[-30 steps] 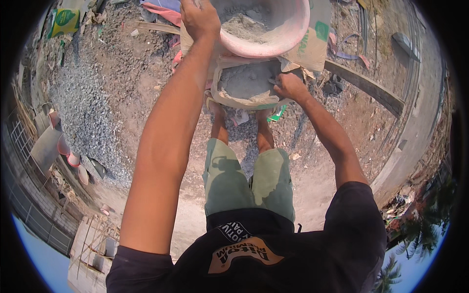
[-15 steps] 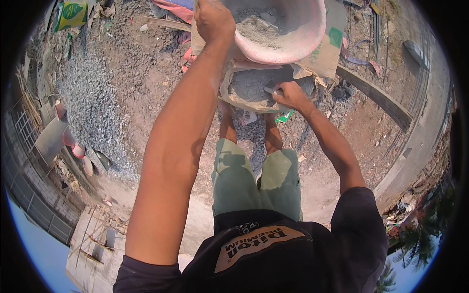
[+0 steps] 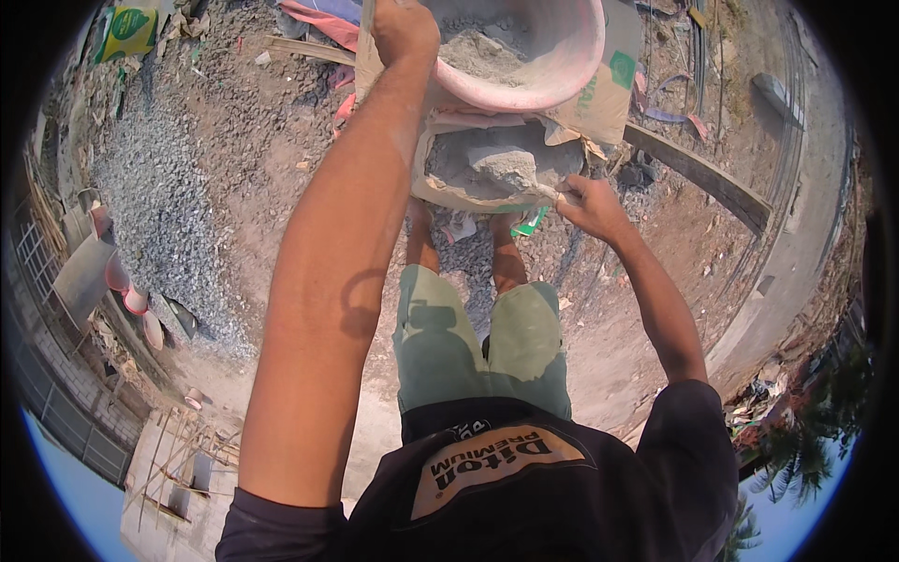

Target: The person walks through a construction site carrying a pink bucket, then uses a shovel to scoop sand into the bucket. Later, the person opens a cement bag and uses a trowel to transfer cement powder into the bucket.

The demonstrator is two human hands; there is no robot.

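Observation:
A pinkish, powder-coated bucket [image 3: 573,70] leans tilted with its mouth toward me, grey powder [image 3: 478,58] inside. My left hand [image 3: 405,36] is closed at the bucket's left rim; its fingertips are hidden. Below the bucket lies a torn-open paper sack [image 3: 459,199] of grey, cement-like powder [image 3: 449,155]. In my right hand [image 3: 592,208], at the sack's right edge, is the handle of a trowel [image 3: 543,190]. A heap of grey powder [image 3: 504,167] covers its blade, over the sack's opening.
A brown paper sack [image 3: 611,98] lies beside the bucket. A wooden plank [image 3: 702,178] runs off to the right. Gravel [image 3: 164,206] is piled at the left, near pinkish containers [image 3: 134,300]. My feet and legs are just below the open sack.
My right hand has drawn the trowel right and back from the powder, and its blade now carries a heap. My left hand stays at the bucket's rim.

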